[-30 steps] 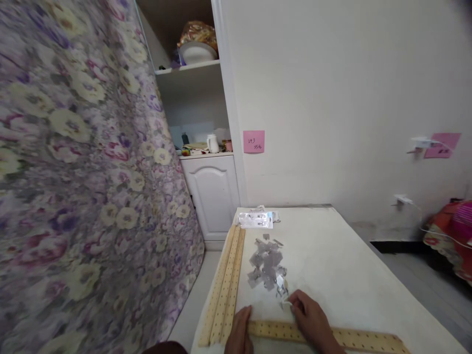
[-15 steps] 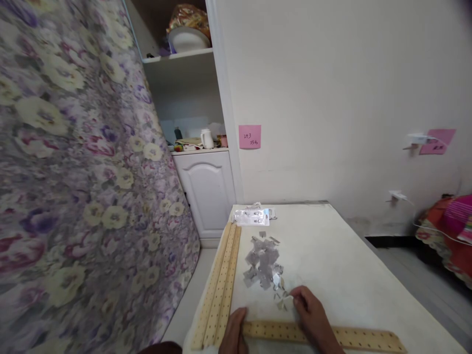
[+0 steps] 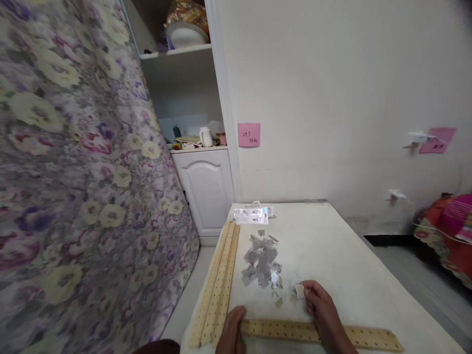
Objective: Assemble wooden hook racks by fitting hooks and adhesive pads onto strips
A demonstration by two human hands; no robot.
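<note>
My right hand (image 3: 321,305) pinches a small pale square piece (image 3: 300,291) by its edge, just above the table, over the front strip. At the left end of a perforated wooden strip (image 3: 280,330), my left hand (image 3: 232,327) is closed on it, though the fingers' undersides are hidden. A pile of thin grey, shiny square pieces (image 3: 262,260) lies beyond the hands. A loose small square (image 3: 279,302) and some tiny bits are between the pile and the strip.
Several perforated wooden strips (image 3: 218,290) lie along the left side of the white table (image 3: 342,265). Clear plastic packaging (image 3: 250,215) sits at its far left corner. A floral curtain (image 3: 92,196) hangs at left, beside a white cabinet (image 3: 208,189).
My right hand has moved a little to the right, away from the small loose pieces, with a square piece in its fingers. My left hand stays at the strip's end.
</note>
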